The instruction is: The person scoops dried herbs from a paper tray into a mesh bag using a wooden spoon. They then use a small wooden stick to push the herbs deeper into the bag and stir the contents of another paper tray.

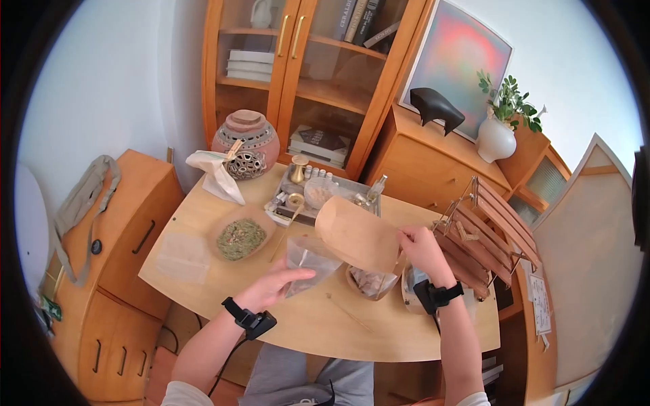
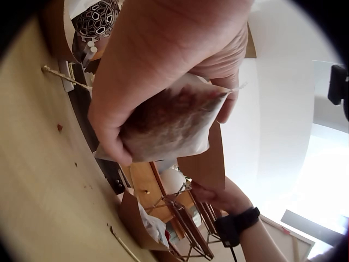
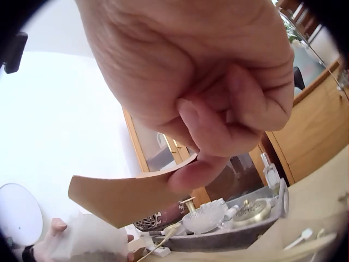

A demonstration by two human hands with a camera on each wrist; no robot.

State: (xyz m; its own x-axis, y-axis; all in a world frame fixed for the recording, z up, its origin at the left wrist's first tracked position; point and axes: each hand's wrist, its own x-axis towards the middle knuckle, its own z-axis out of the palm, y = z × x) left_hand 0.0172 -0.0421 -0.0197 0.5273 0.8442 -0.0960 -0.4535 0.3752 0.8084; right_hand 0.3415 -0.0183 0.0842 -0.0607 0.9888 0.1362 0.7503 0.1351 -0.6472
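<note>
Right hand (image 1: pixel 421 249) pinches the brown paper sheet (image 1: pixel 355 235), its long axis slanting down toward the left hand (image 1: pixel 271 287). Left hand grips the translucent pouch (image 1: pixel 308 260), mouth tilted toward the sheet.

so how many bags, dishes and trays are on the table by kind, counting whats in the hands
Translucent bags: 2, one in the left hand at, one flat at
Brown paper bags: 1, in the right hand
Wooden dishes of herbs: 1
Trays: 1
Total: 5
</note>
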